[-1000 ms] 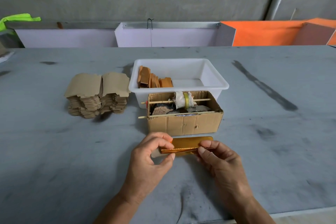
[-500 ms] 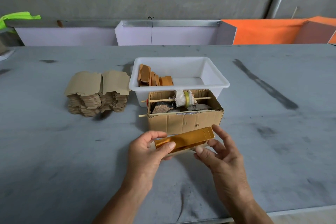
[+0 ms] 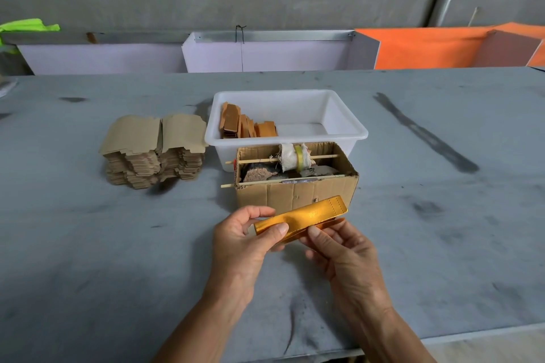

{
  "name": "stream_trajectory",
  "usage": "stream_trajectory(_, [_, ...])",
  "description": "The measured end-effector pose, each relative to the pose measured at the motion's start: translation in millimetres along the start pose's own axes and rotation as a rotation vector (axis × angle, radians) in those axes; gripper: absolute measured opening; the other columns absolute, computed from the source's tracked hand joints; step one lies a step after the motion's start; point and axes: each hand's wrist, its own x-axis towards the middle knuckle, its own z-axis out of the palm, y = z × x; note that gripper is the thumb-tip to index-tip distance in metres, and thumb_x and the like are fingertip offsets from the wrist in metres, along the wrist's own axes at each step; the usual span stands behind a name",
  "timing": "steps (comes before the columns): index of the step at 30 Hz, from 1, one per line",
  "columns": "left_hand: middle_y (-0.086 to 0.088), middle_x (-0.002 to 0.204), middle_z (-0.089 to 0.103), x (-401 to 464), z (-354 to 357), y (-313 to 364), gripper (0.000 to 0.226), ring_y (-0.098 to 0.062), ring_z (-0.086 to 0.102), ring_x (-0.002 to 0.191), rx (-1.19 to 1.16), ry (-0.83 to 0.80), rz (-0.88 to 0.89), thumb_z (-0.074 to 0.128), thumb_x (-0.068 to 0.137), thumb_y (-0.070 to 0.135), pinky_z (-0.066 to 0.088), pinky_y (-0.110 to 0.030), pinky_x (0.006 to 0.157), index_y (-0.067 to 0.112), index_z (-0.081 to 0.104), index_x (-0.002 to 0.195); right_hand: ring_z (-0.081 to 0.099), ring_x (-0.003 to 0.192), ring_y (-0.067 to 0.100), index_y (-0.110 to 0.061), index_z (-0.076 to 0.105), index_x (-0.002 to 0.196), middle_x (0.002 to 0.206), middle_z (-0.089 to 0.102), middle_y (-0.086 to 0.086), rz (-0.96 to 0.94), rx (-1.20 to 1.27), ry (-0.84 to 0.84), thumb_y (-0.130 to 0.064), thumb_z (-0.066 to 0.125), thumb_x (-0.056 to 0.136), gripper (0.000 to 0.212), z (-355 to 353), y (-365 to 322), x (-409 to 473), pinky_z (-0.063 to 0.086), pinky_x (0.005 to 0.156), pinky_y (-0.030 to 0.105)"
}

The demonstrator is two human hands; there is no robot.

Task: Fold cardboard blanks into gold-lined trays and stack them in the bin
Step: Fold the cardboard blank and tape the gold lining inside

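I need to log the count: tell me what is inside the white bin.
The white bin holds folded trays standing on edge against its left side; its right part shows bare floor. The near wall and the cardboard box hide their bases, so no exact count.

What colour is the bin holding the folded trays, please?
White bin, seen best in the head view.

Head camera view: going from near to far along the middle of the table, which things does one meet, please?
The hands, left and right, holding the gold-lined tray → open cardboard box → white bin with folded trays inside.
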Motion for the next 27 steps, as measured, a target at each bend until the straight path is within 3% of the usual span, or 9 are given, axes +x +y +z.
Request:
stream_trajectory(10, [-0.009, 0.091, 0.068, 0.3, 2.0, 6.4, 0.026, -0.018, 0.068, 0.057, 0.012, -0.029, -0.109, 0.074, 0.070, -0.006, 0.052, -0.022, 0.049, 0.012, 0.067, 0.087, 0.065, 0.060, 0.014, -0.007, 0.066, 0.076, 0.070, 0.070, 0.010, -0.013, -0.091, 0.064, -0.009, 0.071, 0.063, 0.014, 5.2, -2.8, -3.1, 0.047, 0.046, 0.018])
stream_trajectory(17, [-0.010, 0.071, 0.072, -2.0, 2.0, 11.0, 0.018, -0.020, 0.066, 0.053, -0.082, -0.108, -0.173, 0.067, 0.077, -0.006, 0.053, -0.024, 0.048, 0.008, 0.067, 0.088, 0.069, 0.070, 0.019, -0.018, 0.067, 0.067, 0.085, 0.073, 0.014, -0.003, -0.127, -0.002, -0.027, 0.074, 0.062, 0.013, 5.2, -14.1, -6.8, 0.052, 0.054, 0.023])
stream_trajectory(22, [-0.006, 0.067, 0.071, -2.0, 2.7, 15.1, 0.016, -0.020, 0.066, 0.053, -0.151, -0.143, -0.211, 0.064, 0.079, -0.005, 0.052, -0.022, 0.047, 0.010, 0.070, 0.082, 0.068, 0.070, 0.020, -0.004, 0.070, 0.080, 0.084, 0.071, 0.015, -0.002, -0.036, -0.034, -0.014, 0.070, 0.069, 0.015, 0.4, -17.2, -7.2, 0.054, 0.055, 0.023])
stream_trajectory(27, [-0.008, 0.081, 0.073, -1.2, 3.4, 14.8, 0.021, -0.022, 0.069, 0.057, -0.088, -0.106, -0.151, 0.067, 0.077, -0.005, 0.051, -0.022, 0.049, 0.013, 0.070, 0.087, 0.069, 0.071, 0.019, -0.007, 0.069, 0.080, 0.079, 0.071, 0.013, -0.008, -0.017, -0.097, -0.016, 0.074, 0.063, 0.019, -2.1, -17.8, -5.9, 0.055, 0.058, 0.023])
